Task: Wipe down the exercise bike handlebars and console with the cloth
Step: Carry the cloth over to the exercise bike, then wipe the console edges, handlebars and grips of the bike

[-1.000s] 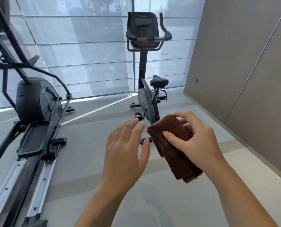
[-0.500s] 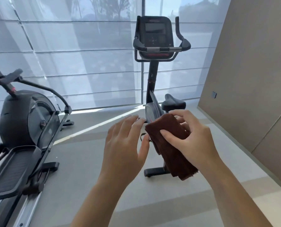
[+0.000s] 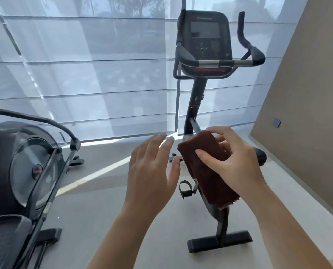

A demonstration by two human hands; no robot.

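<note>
A black exercise bike stands ahead of me, right of centre. Its dark console sits high up, with the handlebars curving around it and a grip rising on the right. My right hand holds a folded dark brown cloth at chest height, thumb across its front and fingers behind. My left hand hovers just left of the cloth, fingers straight and spread, holding nothing. Both hands are well below the console. The bike's saddle is mostly hidden behind my right hand.
An elliptical trainer fills the left side, its arm and pedal close to my left forearm. A beige wall runs along the right. Sheer blinds cover the windows behind the bike. The bike's base foot lies on grey floor.
The bike has grown larger and closer in view as I moved toward it. The elliptical has slid further left. My hands keep the same pose, the cloth still in my right hand.
</note>
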